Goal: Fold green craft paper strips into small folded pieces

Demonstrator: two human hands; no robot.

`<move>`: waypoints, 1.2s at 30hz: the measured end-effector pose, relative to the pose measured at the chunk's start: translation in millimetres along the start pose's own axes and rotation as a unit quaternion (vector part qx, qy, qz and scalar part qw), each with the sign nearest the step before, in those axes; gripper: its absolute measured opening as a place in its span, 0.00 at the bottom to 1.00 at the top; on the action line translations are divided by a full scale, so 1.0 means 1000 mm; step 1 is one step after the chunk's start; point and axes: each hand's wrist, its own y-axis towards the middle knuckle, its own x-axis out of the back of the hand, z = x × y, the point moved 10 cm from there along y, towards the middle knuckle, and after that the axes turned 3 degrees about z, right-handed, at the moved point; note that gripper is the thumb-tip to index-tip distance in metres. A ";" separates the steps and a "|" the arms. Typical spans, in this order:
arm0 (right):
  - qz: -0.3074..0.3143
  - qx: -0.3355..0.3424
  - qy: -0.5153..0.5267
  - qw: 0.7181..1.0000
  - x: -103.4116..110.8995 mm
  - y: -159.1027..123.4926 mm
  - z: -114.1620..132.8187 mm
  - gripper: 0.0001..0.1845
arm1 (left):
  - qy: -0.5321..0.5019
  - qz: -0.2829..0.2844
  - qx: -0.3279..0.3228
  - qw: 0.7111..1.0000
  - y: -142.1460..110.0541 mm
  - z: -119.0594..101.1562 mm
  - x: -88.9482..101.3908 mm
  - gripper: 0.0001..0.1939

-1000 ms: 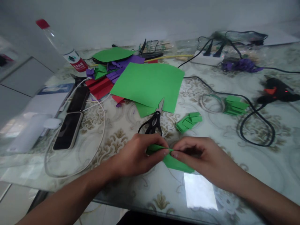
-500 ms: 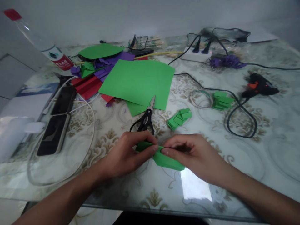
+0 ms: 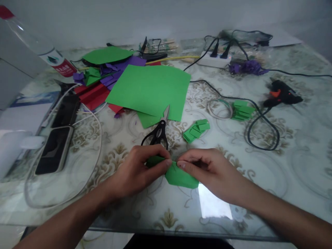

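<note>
The grip is a pinch: left hand (image 3: pixel 140 169) and right hand (image 3: pixel 214 174), tips almost meeting, hold a small green paper (image 3: pixel 181 177) near the front of the counter (image 3: pixel 124 214), probably steadying its upper edge. Scissors (image 3: pixel 162 128) lie just beyond, seemingly handy.

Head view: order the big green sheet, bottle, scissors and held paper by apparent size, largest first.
1. Big green sheet
2. Bottle
3. Scissors and held paper, unranked: the left hand partly hides both.
</note>
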 end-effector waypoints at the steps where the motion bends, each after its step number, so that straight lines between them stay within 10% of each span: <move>1: 0.004 -0.001 0.001 1.000 -0.001 0.000 0.000 0.13 | -0.005 -0.003 0.006 1.000 0.000 0.001 0.001 0.08; 12: -0.001 0.026 -0.010 1.000 -0.003 -0.001 0.004 0.09 | -0.047 0.024 0.033 0.998 -0.001 0.008 -0.002 0.10; 29: -0.019 -0.008 0.031 0.999 0.025 0.006 0.005 0.11 | -0.163 -0.110 0.063 0.978 0.004 0.034 0.042 0.07; 36: 0.056 -0.009 0.130 0.990 -0.008 0.004 0.001 0.15 | -0.135 0.095 0.088 0.982 0.004 0.020 -0.009 0.08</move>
